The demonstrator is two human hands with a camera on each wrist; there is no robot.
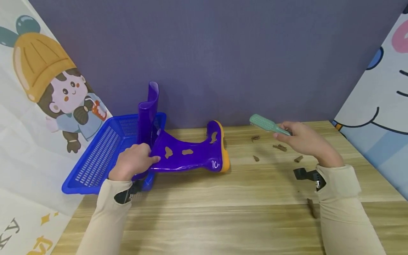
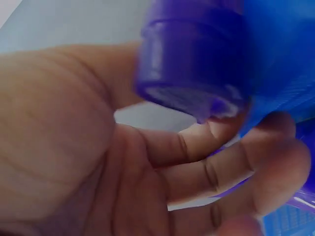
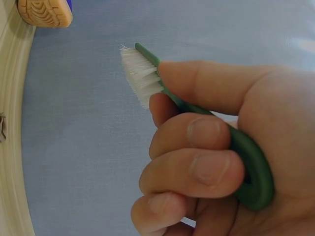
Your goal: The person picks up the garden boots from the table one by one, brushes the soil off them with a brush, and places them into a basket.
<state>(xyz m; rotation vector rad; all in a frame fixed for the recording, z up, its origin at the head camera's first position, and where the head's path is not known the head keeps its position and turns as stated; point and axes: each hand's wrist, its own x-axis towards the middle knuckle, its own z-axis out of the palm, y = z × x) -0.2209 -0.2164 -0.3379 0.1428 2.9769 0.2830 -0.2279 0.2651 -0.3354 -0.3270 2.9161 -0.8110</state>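
In the head view a purple rain boot (image 1: 178,163) with a yellow-orange sole lies sideways above the table, brown patches on its shaft and foot. My left hand (image 1: 135,161) grips it by the top of the shaft; in the left wrist view purple plastic (image 2: 189,64) sits between thumb and fingers. My right hand (image 1: 307,141) holds a green scrubbing brush (image 1: 264,123) by its handle, off to the right of the boot and apart from it. White bristles (image 3: 140,76) show in the right wrist view. Another purple boot (image 1: 146,120) stands behind my left hand, at the basket.
A blue plastic basket (image 1: 92,164) stands at the left of the wooden table (image 1: 223,212). Several brown scraps (image 1: 280,147) lie on the right side, and a longer brown piece (image 1: 312,208) near my right sleeve. A grey-blue wall (image 1: 216,63) closes off the back.
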